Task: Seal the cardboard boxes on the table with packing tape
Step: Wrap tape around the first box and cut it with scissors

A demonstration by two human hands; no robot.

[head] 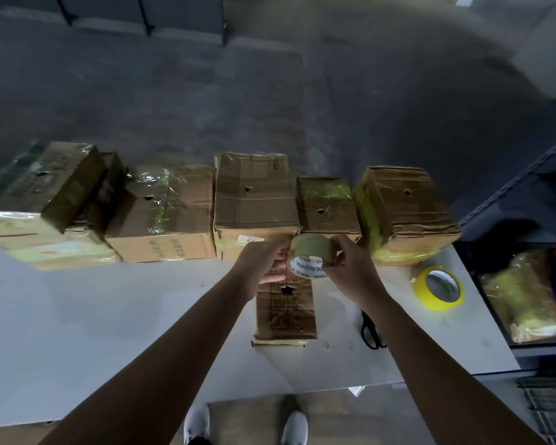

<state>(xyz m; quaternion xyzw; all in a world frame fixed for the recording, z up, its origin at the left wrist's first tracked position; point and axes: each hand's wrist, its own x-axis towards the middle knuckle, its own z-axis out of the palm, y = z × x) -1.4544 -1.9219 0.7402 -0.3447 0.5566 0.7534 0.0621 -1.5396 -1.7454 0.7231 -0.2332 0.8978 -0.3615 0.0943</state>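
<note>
Landmark = small box [284,311]. It lies flat mid-tabletop [77,316], printed brown face up, with a hole near its far end and yellowish tape along its near edge.

Tape roll [312,250]: off the surface, above the small box's far end, between both hands. Its white core, printed "MADE IN CHINA", faces the camera.

Right hand [350,271]: grasping the roll from the right, thumb over the top.

Left hand [264,261]: fingers curled against the roll's left rim, grasping it. Can't tell whether it pinches a loose tape end; that part is hidden.

Beyond the small box: row of boxes [254,194] along the far tabletop edge. Most have a hole on top and glossy or yellowish tape on them. The leftmost one sits tilted on another.

Right of the small box: scissors [364,322], black handles, partly under the right forearm. Further right is a yellow tape roll [438,287] on the tabletop, well apart from the small box.

Far right, off the tabletop: dark shelf unit [527,187] holding a plastic-wrapped bundle [523,303].

Near side of the small box, past the tabletop edge: two light shoes [196,422] on the floor.
</note>
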